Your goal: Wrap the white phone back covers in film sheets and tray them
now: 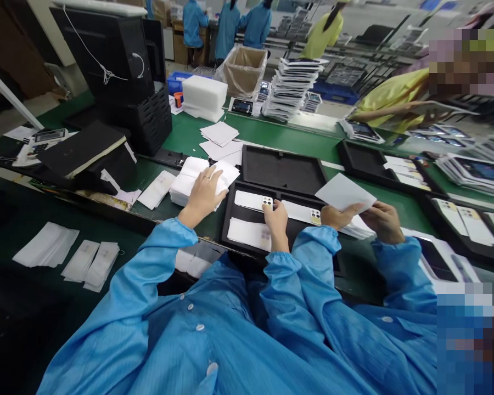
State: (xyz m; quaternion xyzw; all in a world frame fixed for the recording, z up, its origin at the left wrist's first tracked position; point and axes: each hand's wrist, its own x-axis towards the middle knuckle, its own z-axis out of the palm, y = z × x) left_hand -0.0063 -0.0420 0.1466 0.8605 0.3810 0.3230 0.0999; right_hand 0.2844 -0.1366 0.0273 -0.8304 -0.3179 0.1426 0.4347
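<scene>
My left hand [206, 193] lies with fingers spread on a thick stack of white paper-like sheets [183, 184]. My right hand [276, 222] reaches into a black tray [224, 225], its fingers closed at the camera end of a white phone back cover [247, 200]. Below that cover, in the same tray, is a pile of white sleeves [247, 233] with faint camera marks showing through. Another white phone back cover [298, 211] with a camera block lies in the right-hand compartment, close to a co-worker's hand.
A co-worker's hands [382, 219] hold a white sheet [346, 192] at my right. Behind my tray lies an empty black tray [282, 170]. Loose white sheets [220, 134], white foam [205, 96] and a tall device stack [292, 88] stand farther back. Sleeves [93, 263] lie at left.
</scene>
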